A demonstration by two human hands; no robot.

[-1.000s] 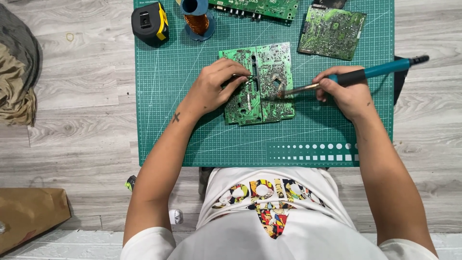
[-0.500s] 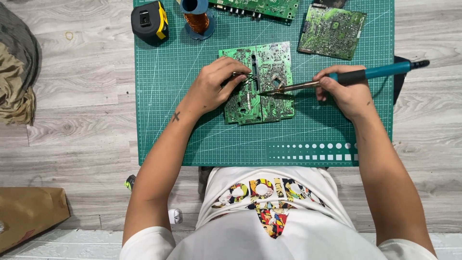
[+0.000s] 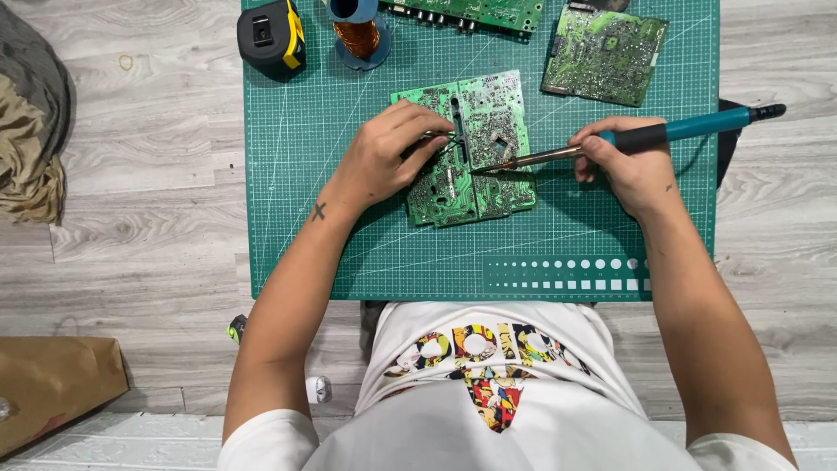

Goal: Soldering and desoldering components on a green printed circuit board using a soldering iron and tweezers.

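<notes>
On the green mat (image 3: 305, 218), left hand (image 3: 384, 157) pins the circuit board (image 3: 475, 153); right hand (image 3: 632, 161) grips a soldering iron (image 3: 663, 133).

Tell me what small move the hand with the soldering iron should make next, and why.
Probably a slight steadying of the tip where it already sits. The right hand holds the soldering iron with its tip on the middle of the circuit board, beside the square cut-out, while the left hand pins the board to the green mat and pinches something thin there. What it pinches is too small to tell.
</notes>
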